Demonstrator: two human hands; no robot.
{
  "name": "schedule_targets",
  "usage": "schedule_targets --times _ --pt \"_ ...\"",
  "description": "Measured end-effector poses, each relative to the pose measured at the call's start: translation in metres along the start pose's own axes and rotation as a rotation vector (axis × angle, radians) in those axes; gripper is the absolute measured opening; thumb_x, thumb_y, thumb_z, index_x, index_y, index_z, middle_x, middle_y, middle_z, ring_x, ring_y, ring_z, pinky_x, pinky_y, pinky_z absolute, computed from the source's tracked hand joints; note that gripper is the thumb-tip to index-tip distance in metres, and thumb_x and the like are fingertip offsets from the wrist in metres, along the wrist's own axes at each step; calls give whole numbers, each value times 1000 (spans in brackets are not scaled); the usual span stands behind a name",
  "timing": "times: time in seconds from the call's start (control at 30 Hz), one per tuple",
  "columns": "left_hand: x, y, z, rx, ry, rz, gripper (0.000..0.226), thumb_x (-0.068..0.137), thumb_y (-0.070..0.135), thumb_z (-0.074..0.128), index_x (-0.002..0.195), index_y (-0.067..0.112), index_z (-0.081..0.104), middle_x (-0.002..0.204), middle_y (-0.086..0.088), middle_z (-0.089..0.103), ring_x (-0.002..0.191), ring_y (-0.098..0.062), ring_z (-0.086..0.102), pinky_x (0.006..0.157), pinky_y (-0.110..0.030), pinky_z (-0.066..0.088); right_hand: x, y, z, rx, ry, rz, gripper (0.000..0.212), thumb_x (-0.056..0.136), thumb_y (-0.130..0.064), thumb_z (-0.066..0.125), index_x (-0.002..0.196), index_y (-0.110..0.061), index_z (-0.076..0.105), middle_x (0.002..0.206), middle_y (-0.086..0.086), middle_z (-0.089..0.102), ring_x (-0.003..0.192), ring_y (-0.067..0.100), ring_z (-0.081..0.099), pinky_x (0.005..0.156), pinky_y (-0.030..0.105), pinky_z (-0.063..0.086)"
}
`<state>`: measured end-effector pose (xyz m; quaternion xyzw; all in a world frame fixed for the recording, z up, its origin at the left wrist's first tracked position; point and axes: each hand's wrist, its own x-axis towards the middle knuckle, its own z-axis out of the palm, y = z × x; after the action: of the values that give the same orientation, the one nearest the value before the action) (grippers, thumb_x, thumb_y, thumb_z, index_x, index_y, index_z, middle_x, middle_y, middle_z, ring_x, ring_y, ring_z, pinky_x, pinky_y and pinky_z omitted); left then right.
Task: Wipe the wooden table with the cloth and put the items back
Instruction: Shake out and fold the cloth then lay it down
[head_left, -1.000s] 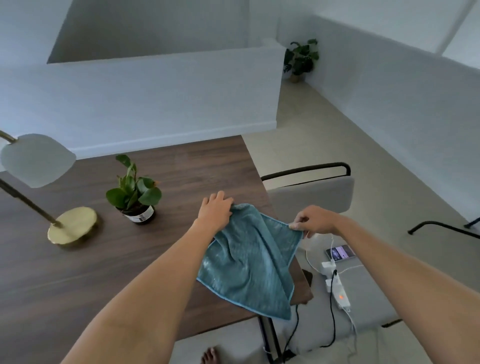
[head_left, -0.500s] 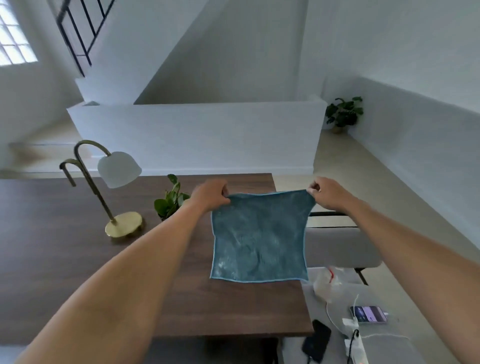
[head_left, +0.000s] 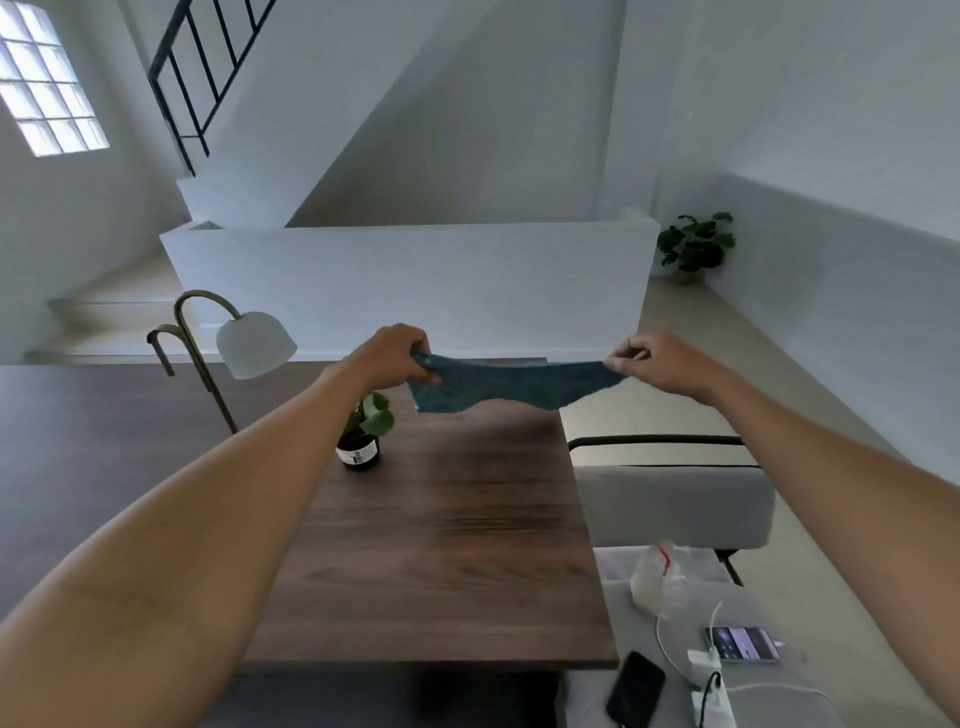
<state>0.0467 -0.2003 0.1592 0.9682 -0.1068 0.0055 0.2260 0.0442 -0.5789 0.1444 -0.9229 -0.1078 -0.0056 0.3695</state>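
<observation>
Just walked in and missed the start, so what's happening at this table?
A person is holding a teal cloth stretched in the air between both hands, the left hand and right hand each gripping an end, above the far end of the wooden table. The cloth isn't touching the wood. A small potted plant and a lamp stand on the table.

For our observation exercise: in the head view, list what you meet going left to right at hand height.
Lamp shade → left hand → teal cloth held between both hands → right hand.
</observation>
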Motion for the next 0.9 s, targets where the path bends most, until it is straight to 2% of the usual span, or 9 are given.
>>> schedule_targets --times 0.07,0.13,0.2,0.3,0.37,0.47,0.63,0.8,0.9 --pt "-16 -11 18 -8 -129 -30 35 72 25 87 68 15 54 67 3 51 65 -14 46 57 -30 32 -13 14 16 56 -141 56 15 93 -27 74 98 -14 77 95 3 75 87 17 68 73 26 54" --pt "-32 -25 36 5 -264 -31 32 68 32 89 63 14 62 61 1 55 61 -14 48 61 -31 34 -27 27 36 105 -285 123 16 90 -28 77 97 -15 80 97 6 77 88 16 69 72 25 57" --pt "-52 -37 54 -21 -425 -36 31 65 46 88 70 18 75 70 -3 63 69 -16 54 67 -33 41 -42 38 58 98 -426 201 22 85 -32 80 100 -16 81 103 8 77 91 14 68 76 24 56" --pt "-80 -55 76 -40 -593 -123 43 56 67 83 74 28 77 78 3 64 74 -14 53 68 -29 40 -63 51 84 92 -634 318 41 70 -42 87 103 -17 82 103 7 76 92 14 63 82 26 54" --pt "-98 -63 85 -53 -693 -198 35 62 62 84 81 33 79 87 6 69 78 -10 57 69 -24 45 -74 55 96 110 -734 378 47 65 -44 88 103 -17 82 98 4 75 89 14 62 82 26 53" --pt "-120 -69 92 -105 -805 -284 28 70 47 84 94 33 80 98 6 76 88 -4 67 69 -18 52 -87 57 107 145 -811 443 32 78 -31 86 105 -16 80 100 2 75 92 14 64 82 25 54" --pt "-143 -77 102 -136 -936 -359 17 83 35 78 100 30 76 104 0 77 99 -10 72 75 -21 53 -97 60 119 163 -980 547 18 90 -18 76 108 -14 77 100 1 75 88 13 68 84 26 56" --pt "-153 -76 103 -150 -1056 -409 16 88 29 74 103 25 73 102 -1 76 99 -12 71 81 -24 53 -110 54 126 216 -1130 622 20 96 -15 69 115 -10 70 103 4 78 90 15 75 80 26 58" --pt "-159 -79 105 -167 -1162 -440 15 91 28 71 105 24 72 106 -1 75 103 -13 70 84 -24 52 -118 54 129 238 -1237 646 17 98 -16 65 114 -11 70 105 7 78 93 16 75 88 27 57"
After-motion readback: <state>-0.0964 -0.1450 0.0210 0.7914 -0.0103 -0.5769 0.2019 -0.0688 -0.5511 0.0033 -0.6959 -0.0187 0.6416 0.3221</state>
